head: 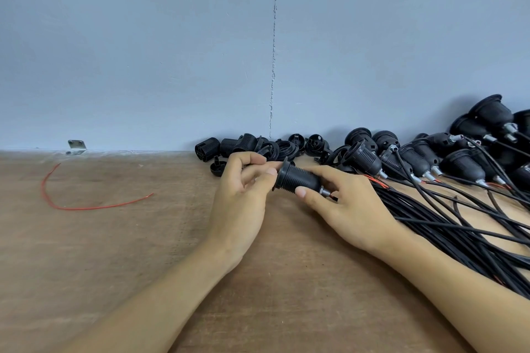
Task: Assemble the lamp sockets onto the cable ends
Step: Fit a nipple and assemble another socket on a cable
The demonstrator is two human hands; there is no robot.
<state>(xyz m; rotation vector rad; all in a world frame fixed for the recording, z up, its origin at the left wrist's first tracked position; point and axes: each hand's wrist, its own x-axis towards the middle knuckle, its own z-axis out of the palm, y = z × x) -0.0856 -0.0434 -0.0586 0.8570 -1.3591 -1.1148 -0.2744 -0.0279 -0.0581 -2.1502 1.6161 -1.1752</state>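
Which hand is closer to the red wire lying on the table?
Left. The left hand is right of the red wire, at the rim of the socket; the right hand grips it farther right.

The cable bundle (447, 218) runs off the right edge; the right hand (352, 209) hides where the cable enters the lamp socket (298, 178).

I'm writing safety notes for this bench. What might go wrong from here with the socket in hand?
The thin red wires leaving the socket sit right by the right hand; twisting might pinch or strain them. The left hand pinches only the rim, so the socket may slip. The black cables crowd the right forearm and could snag, dragging the wired sockets.
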